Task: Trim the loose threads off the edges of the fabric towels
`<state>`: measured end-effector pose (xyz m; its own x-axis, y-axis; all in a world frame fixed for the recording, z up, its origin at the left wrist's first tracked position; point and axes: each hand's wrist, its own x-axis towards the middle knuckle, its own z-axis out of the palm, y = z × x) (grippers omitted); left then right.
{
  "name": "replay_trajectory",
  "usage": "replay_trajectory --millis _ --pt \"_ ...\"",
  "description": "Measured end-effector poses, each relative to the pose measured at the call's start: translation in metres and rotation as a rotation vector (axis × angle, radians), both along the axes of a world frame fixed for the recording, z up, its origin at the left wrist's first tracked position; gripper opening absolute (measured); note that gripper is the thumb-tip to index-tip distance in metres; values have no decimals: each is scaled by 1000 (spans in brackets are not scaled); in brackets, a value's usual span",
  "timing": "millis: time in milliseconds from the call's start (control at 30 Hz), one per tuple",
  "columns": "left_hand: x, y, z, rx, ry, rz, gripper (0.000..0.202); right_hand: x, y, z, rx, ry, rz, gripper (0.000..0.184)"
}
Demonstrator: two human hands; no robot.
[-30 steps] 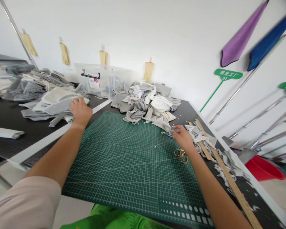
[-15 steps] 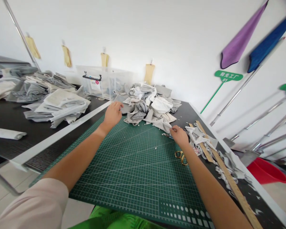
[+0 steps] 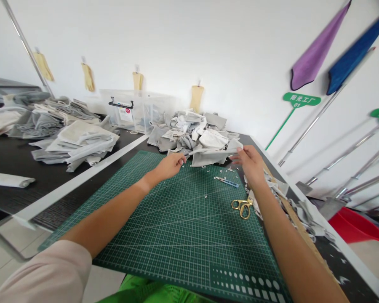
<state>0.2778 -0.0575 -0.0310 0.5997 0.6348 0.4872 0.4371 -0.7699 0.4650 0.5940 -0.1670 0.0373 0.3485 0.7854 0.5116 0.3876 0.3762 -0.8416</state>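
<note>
My left hand point(image 3: 169, 166) and my right hand point(image 3: 250, 165) hold opposite ends of a grey-and-white fabric piece point(image 3: 208, 157), pulled out between them at the front of a heap of fabric scraps point(image 3: 189, 134). Below them lies a green cutting mat point(image 3: 164, 223) with a white grid. On it rest a small blue-handled utility knife point(image 3: 226, 182) and gold-handled scissors point(image 3: 241, 207), close to my right forearm. Pale fabric trimmings point(image 3: 306, 219) and a wooden ruler point(image 3: 298, 223) lie to the right, the ruler partly hidden by my right arm.
A black table point(image 3: 28, 168) holds stacks of folded grey fabric point(image 3: 78, 145) at left and a clear plastic bin point(image 3: 135, 111) at the back. A white wall stands behind, and a red basin point(image 3: 355, 227) and metal rods lie beyond the right edge.
My left hand has moved right and forward to the fabric piece. Both hands now hold it stretched above the mat's far edge. The knife shows more plainly.
</note>
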Motion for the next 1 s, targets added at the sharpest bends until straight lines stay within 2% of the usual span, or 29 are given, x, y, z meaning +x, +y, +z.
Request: replay_trajectory --millis 133,300,400,467,567,700,767,867,1000 --pt "15 -13 -2 -108 5 -30 41 -18 -17 44 127 41 59 36" --pt "32 -29 -8 -335 -11 -39 58 -39 -46 98 297 56 97 22" --pt "38 -37 -10 -485 -47 -109 67 -49 -69 123 355 77 116 17" --pt "40 -42 -6 -602 -58 -178 72 -53 -85 134 372 82 116 13" --pt "42 -53 12 -690 -71 -278 74 -54 -107 144 340 74 107 9" --pt "44 -73 43 -661 -75 -408 70 -51 -126 147 262 38 115 10" --pt "46 -81 51 -644 -23 -478 65 -50 -133 147 254 24 88 12" --pt "52 -88 45 -622 105 -532 62 -51 -141 147 271 7 60 16" --pt "67 -92 24 -646 179 -550 79 -56 -150 152 301 -29 94 15"
